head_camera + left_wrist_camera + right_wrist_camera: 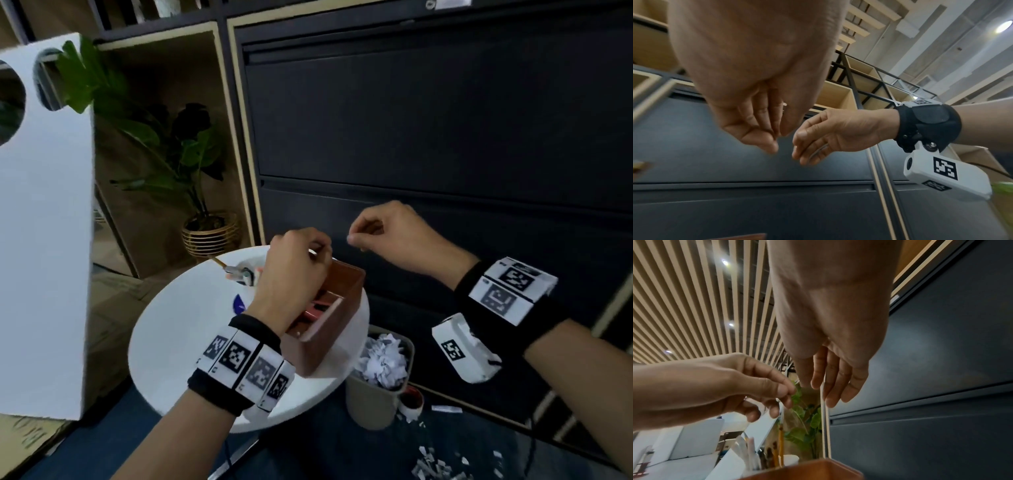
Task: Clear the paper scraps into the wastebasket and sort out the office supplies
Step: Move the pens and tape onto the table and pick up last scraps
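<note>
My left hand (310,255) hovers over a brown desk organizer (342,294) on the round white table (178,342). Its thumb and forefinger pinch a small shiny item (313,252) that I cannot identify. In the right wrist view the left hand (786,392) shows the same pinch above the organizer (807,470). My right hand (356,238) hangs in the air just right of it, fingers loosely bent. In its own wrist view the right hand (828,386) shows nothing between its fingers. A beige wastebasket (373,404) holds crumpled paper (383,359).
A cup of pens and pencils (245,272) and a blue item (238,303) sit on the table's far side. Paper scraps (435,466) and a tape roll (411,402) lie on the floor near the wastebasket. A dark cabinet (445,137) stands behind, a white panel (44,240) at left.
</note>
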Demonstrator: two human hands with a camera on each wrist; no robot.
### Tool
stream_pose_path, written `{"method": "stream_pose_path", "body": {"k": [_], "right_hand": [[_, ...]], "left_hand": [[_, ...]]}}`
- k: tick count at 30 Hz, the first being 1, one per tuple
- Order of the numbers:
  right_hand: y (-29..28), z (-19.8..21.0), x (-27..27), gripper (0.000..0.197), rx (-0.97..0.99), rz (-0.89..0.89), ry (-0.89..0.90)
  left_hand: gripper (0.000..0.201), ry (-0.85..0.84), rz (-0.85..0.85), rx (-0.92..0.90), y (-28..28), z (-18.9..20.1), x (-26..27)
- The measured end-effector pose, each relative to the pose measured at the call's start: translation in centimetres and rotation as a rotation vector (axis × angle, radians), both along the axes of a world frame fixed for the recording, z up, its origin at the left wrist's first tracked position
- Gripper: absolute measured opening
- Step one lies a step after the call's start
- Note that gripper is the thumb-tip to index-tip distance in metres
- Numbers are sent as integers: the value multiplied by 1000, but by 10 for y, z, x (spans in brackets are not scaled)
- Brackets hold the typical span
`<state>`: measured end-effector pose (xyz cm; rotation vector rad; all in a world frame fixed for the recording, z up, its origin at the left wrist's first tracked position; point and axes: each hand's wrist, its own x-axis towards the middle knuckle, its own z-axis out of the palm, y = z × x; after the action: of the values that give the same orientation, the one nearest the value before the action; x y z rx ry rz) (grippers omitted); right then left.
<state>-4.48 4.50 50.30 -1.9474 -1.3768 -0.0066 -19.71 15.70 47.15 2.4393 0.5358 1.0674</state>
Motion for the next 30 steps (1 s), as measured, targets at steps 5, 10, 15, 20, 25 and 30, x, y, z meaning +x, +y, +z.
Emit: {"method": "stream_pose_path", "body": {"k": [5,10,15,20,25,30], "right_hand": [[-86,-50,44,8,-123,-128,69],[-158,-142,102,9,-381,-265,285],[-209,-289,145,13,-612,-335,572],[-231,-455,148,21,-765,-366,801],[-232,-570,144,26,-803,-381,819],[-218,-613,173,14,-729,-460,730]], "left_hand": [[22,141,-167,-56,-61,-36,71],[26,412,-293,-139,-118,-118,153],[13,748,-391,-197,-155,-244,219],[21,1026,-401,-258,-162,-404,241],[21,1187,-456,-301,-163,-539,232],[24,1187,-594,-112,-190,-607,218]]}}
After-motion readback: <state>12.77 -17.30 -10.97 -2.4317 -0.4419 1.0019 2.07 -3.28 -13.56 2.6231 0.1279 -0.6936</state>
